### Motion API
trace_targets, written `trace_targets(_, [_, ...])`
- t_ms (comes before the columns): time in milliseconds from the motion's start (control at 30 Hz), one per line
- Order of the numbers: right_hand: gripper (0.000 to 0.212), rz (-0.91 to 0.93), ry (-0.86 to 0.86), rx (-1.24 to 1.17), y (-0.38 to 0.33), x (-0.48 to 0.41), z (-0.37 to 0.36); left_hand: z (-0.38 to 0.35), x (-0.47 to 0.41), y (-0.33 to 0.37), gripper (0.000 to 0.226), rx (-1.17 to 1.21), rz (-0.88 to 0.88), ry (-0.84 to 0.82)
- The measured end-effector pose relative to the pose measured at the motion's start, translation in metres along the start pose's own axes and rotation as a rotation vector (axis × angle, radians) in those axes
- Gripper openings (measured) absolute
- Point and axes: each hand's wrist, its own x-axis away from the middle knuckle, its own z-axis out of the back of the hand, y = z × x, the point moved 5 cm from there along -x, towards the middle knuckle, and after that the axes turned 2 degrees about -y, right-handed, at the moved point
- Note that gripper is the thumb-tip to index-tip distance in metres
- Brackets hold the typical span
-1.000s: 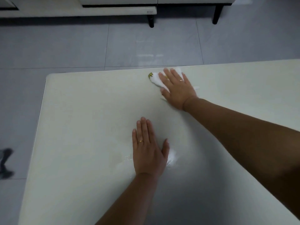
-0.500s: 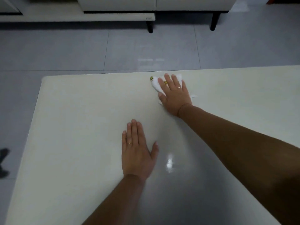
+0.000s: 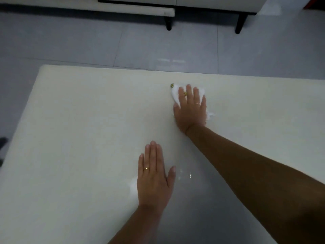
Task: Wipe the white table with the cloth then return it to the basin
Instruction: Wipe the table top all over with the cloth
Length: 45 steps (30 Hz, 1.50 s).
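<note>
Change: the right hand point(image 3: 190, 110) and the cloth point(image 3: 174, 94) under it have come back a little from the far edge of the counter point(image 3: 88, 129); half a second ago the cloth lay right at that edge, and a bare strip of counter now shows beyond it. The left hand point(image 3: 153, 180) stays flat in much the same spot.
Right hand: palm down on the cloth, fingers straight and slightly spread, pressing it onto the counter; nothing gripped. The arm reaches in from the lower right.
Left hand: palm down directly on the bare counter, fingers straight and together, thumb out to the right; holding nothing.
Cloth: white, crumpled, mostly hidden beneath the right hand. Parts show past the fingertips, at the thumb side and at the little-finger side. A small yellow-green mark point(image 3: 172, 85) sits at its far left corner.
Cloth position: on the counter, in the far half, well apart from the left hand.
Counter: white, glossy; a bright patch of glare point(image 3: 184, 176) lies just right of the left thumb.
Rings: a gold ring point(image 3: 146, 168) on the left hand; gold bands on two fingers of the right hand.
Surroundings: grey tiled floor point(image 3: 70, 41) beyond the counter; white furniture on black legs point(image 3: 240, 23) at the top of the view.
</note>
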Motion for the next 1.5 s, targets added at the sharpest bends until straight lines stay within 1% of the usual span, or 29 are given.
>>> trace_targets(100, [0.058,0.320,0.003,0.086,0.007,0.007,0.005,-0.005,0.000,-0.002,0.070,-0.047,0.019,0.001])
trace_targets(133, [0.058,0.360,0.002,0.096,0.021,0.005,0.008,-0.005,-0.001,-0.002,0.070,-0.058,0.018,-0.002])
trace_targets(167, [0.057,0.337,0.004,0.093,0.038,0.002,0.010,-0.004,-0.001,-0.001,0.070,-0.055,0.018,-0.012])
trace_targets(200, [0.057,0.258,0.008,0.074,0.057,-0.001,0.013,-0.004,-0.001,-0.001,0.070,-0.048,0.020,-0.019])
trace_targets(267, [0.057,0.041,0.014,0.014,0.087,-0.004,0.017,-0.004,0.000,-0.001,0.070,-0.056,0.025,-0.020])
trace_targets(333, [0.059,-0.139,0.002,-0.024,0.088,-0.004,0.016,-0.005,-0.001,-0.002,0.071,-0.073,0.031,-0.018])
trace_targets(400, [0.060,-0.224,-0.024,-0.041,0.064,0.005,0.011,-0.005,-0.001,-0.002,0.071,-0.077,0.027,-0.015])
trace_targets(433, [0.060,-0.194,-0.025,-0.035,0.044,0.013,0.005,-0.005,-0.001,-0.001,0.071,-0.081,0.025,-0.017])
trace_targets(467, [0.060,-0.116,-0.012,-0.022,0.022,0.025,-0.001,-0.006,-0.001,-0.001,0.071,-0.089,0.025,-0.021])
trace_targets(533, [0.059,0.093,-0.002,-0.005,-0.012,0.054,-0.010,-0.007,0.000,-0.001,0.071,-0.107,0.033,-0.035])
trace_targets(600, [0.058,0.264,-0.026,0.012,-0.014,0.065,-0.010,-0.008,0.000,-0.003,0.071,-0.108,0.034,-0.040])
trace_targets(667, [0.058,0.321,-0.024,0.068,0.011,0.059,-0.006,-0.008,-0.001,-0.003,0.072,-0.096,0.029,-0.029])
trace_targets(700, [0.058,0.282,-0.022,0.094,0.029,0.055,-0.004,-0.008,-0.001,-0.002,0.072,-0.088,0.025,-0.023])
trace_targets(800, [0.057,-0.033,-0.013,0.018,0.073,0.052,0.002,-0.008,0.000,-0.002,0.072,-0.082,0.021,-0.009])
trace_targets(867, [0.057,-0.228,0.001,-0.068,0.066,0.059,0.000,-0.009,0.000,-0.002,0.073,-0.092,0.027,-0.012])
trace_targets(900, [0.058,-0.272,-0.001,-0.085,0.052,0.065,-0.004,-0.009,0.000,-0.002,0.073,-0.094,0.029,-0.011])
trace_targets(933, [0.060,-0.262,-0.003,-0.082,0.034,0.073,-0.009,-0.010,0.000,-0.002,0.073,-0.095,0.031,-0.013])
trace_targets(1000, [0.061,-0.106,0.002,-0.057,-0.001,0.093,-0.019,-0.010,0.000,-0.002,0.073,-0.105,0.030,-0.019])
trace_targets(1067, [0.061,0.137,-0.027,-0.013,-0.016,0.112,-0.021,-0.010,-0.001,-0.003,0.073,-0.127,0.025,-0.017])
trace_targets(1133, [0.061,0.386,-0.061,0.072,-0.004,0.115,-0.017,-0.010,0.000,-0.003,0.073,-0.126,0.022,-0.019])
trace_targets(1167, [0.061,0.458,-0.070,0.117,0.009,0.112,-0.016,-0.010,-0.001,-0.003,0.073,-0.117,0.021,-0.017])
trace_targets(1200, [0.062,0.463,-0.080,0.142,0.024,0.109,-0.014,-0.010,-0.001,-0.003,0.073,-0.108,0.022,-0.017])
trace_targets(1233, [0.061,0.394,-0.086,0.135,0.042,0.106,-0.011,-0.010,-0.001,-0.003,0.073,-0.103,0.023,-0.023])
trace_targets(1300, [0.060,0.138,-0.050,0.062,0.069,0.105,-0.006,-0.010,0.000,-0.004,0.075,-0.101,0.022,-0.044])
trace_targets(1367, [0.058,-0.101,-0.027,-0.014,0.067,0.109,-0.008,-0.009,-0.001,-0.004,0.076,-0.096,0.008,-0.070])
trace_targets(1400, [0.059,-0.176,-0.039,-0.042,0.057,0.113,-0.012,-0.007,0.000,-0.005,0.077,-0.093,-0.004,-0.082])
trace_targets(1433, [0.060,-0.198,-0.056,-0.056,0.043,0.120,-0.016,-0.004,0.002,-0.006,0.077,-0.098,-0.019,-0.077])
trace_targets(1467, [0.061,-0.159,-0.065,-0.051,0.028,0.128,-0.020,0.000,0.007,-0.008,0.077,-0.109,-0.030,-0.053])
trace_targets(1500, [0.062,-0.066,-0.064,-0.030,0.013,0.139,-0.025,0.004,0.014,-0.010,0.076,-0.118,-0.028,-0.018])
